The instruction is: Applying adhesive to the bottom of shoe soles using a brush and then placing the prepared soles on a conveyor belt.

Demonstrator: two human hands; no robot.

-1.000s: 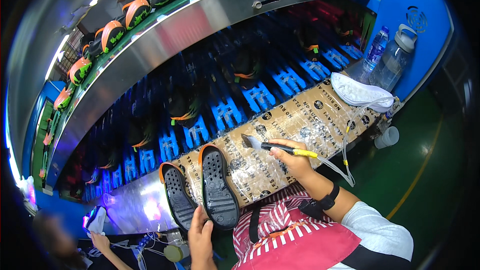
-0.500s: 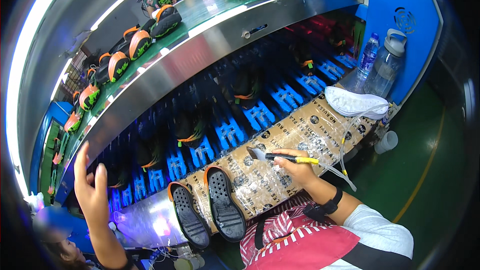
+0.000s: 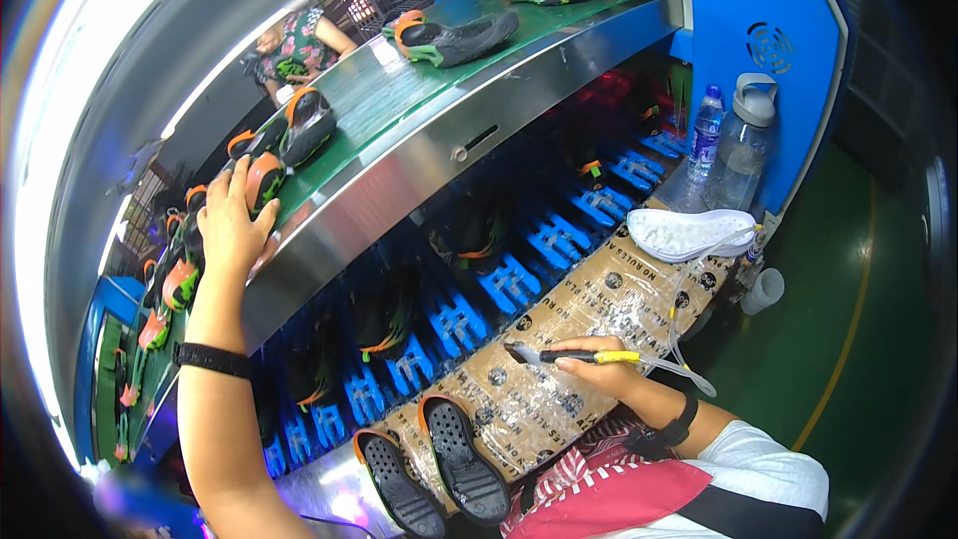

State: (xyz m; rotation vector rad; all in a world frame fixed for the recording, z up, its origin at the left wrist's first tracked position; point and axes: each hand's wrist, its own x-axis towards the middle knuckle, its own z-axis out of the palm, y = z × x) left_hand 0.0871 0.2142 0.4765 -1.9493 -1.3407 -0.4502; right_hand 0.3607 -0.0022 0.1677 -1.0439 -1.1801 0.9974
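Over the cardboard-covered tabletop (image 3: pixel 639 291), the right hand (image 3: pixel 596 372) holds a brush (image 3: pixel 551 355) by its black-and-yellow handle. Up beyond the tabletop's far edge, to the left, the left hand (image 3: pixel 232 230) has its fingers spread at an orange-toed shoe (image 3: pixel 263 178) on the green conveyor belt (image 3: pixel 399 98); whether it grips, I cannot tell. Two dark soles (image 3: pixel 462 457) with orange rims lie toward the tabletop's left; a white sole (image 3: pixel 687 234) rests at its right end, two bottles (image 3: pixel 742 155) standing beyond it.

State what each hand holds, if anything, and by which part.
Right hand: a brush, by its black handle. Left hand: at an orange-and-black shoe; whether gripped cannot be told.
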